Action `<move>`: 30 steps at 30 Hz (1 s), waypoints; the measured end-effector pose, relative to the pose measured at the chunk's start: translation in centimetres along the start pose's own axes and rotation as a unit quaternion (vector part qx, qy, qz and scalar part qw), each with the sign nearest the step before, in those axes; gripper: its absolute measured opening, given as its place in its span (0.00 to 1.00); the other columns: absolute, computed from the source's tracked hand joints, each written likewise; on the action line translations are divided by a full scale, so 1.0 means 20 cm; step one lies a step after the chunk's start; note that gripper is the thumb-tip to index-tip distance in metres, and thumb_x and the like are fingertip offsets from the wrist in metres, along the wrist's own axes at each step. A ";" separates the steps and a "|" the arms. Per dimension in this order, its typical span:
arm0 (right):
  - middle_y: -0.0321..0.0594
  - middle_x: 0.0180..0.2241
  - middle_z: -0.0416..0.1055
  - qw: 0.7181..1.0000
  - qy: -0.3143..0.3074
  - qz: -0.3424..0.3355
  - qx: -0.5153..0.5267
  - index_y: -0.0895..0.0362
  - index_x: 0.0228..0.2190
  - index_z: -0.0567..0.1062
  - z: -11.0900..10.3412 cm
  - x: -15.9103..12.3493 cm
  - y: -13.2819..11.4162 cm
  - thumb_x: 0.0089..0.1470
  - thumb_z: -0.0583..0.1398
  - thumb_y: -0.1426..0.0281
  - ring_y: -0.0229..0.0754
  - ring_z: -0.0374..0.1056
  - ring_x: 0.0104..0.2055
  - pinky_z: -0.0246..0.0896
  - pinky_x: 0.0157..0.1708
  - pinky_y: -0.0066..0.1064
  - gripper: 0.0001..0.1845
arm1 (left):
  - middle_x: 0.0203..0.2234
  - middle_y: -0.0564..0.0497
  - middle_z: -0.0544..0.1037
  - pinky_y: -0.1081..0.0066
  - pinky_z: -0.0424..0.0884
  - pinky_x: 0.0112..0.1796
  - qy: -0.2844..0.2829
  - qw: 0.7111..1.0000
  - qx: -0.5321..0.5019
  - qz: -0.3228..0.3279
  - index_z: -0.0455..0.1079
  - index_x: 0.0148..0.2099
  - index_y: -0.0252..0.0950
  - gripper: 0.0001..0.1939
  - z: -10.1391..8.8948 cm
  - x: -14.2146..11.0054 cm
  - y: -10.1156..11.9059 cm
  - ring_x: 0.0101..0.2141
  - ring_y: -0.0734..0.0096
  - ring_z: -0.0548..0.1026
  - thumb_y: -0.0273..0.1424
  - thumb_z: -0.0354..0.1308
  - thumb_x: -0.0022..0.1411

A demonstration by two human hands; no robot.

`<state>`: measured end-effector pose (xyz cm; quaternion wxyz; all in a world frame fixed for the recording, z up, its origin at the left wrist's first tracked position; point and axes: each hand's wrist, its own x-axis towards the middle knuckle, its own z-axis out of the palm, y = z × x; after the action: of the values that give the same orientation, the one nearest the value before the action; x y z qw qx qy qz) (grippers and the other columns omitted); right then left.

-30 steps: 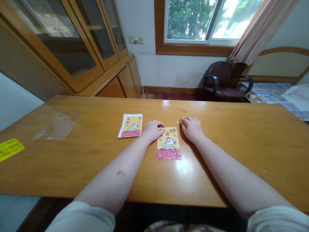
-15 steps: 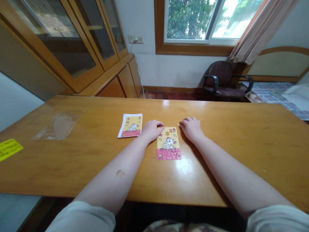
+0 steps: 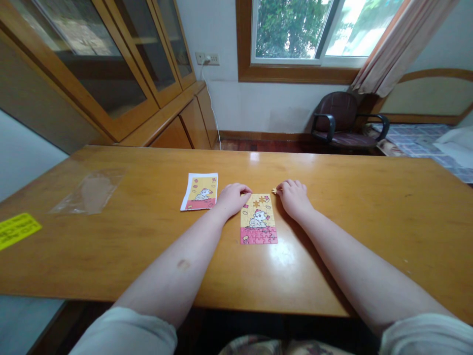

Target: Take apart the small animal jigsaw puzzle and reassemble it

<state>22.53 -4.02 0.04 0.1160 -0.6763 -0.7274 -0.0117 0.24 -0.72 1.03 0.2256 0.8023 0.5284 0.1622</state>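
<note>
A jigsaw puzzle (image 3: 257, 219) lies flat on the desk between my hands. It shows a white cartoon animal on yellow above a pink band, and gaps in its upper part let the wood through. My left hand (image 3: 232, 198) is closed at the puzzle's upper left corner, thumb and fingertips on its edge. Just off the upper right corner, my right hand (image 3: 294, 198) pinches a small yellow puzzle piece (image 3: 274, 191), partly covered by the fingertips. Left of my left hand lies a reference picture card (image 3: 201, 193) with the same design and a white border.
The wooden desk (image 3: 148, 236) carries a crumpled clear plastic bag (image 3: 96, 193) at the left and a yellow label (image 3: 18, 230) near its left edge. Beyond the desk are a glass-door cabinet (image 3: 158, 98), a dark armchair (image 3: 337, 118) and a bed (image 3: 417, 140).
The right fingers have shifted slightly to the right, and more of the small piece shows at their tips. The left hand and the puzzle stay in place.
</note>
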 end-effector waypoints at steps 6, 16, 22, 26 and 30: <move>0.46 0.43 0.73 0.994 -0.005 -0.100 0.035 0.57 0.39 0.76 -0.01 -0.05 -0.09 0.63 0.54 0.67 0.49 0.61 0.46 0.49 0.43 0.39 0.11 | 0.40 0.49 0.80 0.67 0.70 0.45 0.007 1.000 0.002 0.002 0.78 0.41 0.39 0.13 0.01 0.00 0.00 0.42 0.63 0.75 0.34 0.53 0.60; 0.46 0.43 0.73 0.987 -0.017 -0.157 0.009 0.57 0.38 0.76 -0.01 -0.06 -0.14 0.63 0.54 0.67 0.49 0.61 0.45 0.48 0.43 0.38 0.11 | 0.40 0.49 0.80 0.67 0.70 0.46 0.012 1.000 0.005 -0.001 0.78 0.41 0.39 0.13 0.01 0.01 0.00 0.43 0.63 0.75 0.34 0.53 0.60; 0.46 0.43 0.73 0.988 -0.017 -0.156 -0.001 0.57 0.39 0.76 -0.02 -0.06 -0.14 0.63 0.54 0.66 0.49 0.61 0.45 0.48 0.43 0.38 0.13 | 0.41 0.49 0.80 0.67 0.70 0.46 0.011 1.000 0.003 -0.008 0.78 0.40 0.39 0.13 0.00 0.00 0.01 0.43 0.63 0.75 0.34 0.53 0.60; 0.45 0.43 0.73 0.986 -0.013 -0.167 0.002 0.56 0.40 0.77 -0.04 -0.07 -0.14 0.64 0.53 0.66 0.48 0.60 0.45 0.48 0.43 0.39 0.14 | 0.40 0.49 0.81 0.67 0.70 0.45 0.009 1.000 0.000 -0.005 0.78 0.40 0.39 0.13 0.00 0.00 0.02 0.42 0.63 0.75 0.33 0.53 0.60; 0.45 0.45 0.72 0.977 -0.031 -0.209 0.017 0.53 0.41 0.78 -0.07 -0.08 -0.14 0.63 0.53 0.64 0.48 0.59 0.45 0.48 0.44 0.39 0.14 | 0.40 0.49 0.81 0.67 0.70 0.45 0.010 1.000 0.006 0.000 0.78 0.40 0.39 0.13 0.01 0.00 0.01 0.42 0.63 0.75 0.34 0.53 0.60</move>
<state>20.02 -6.09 1.61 0.1000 -0.5071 -0.8561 -0.0026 0.50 -0.76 1.06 0.2155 0.8018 0.5317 0.1671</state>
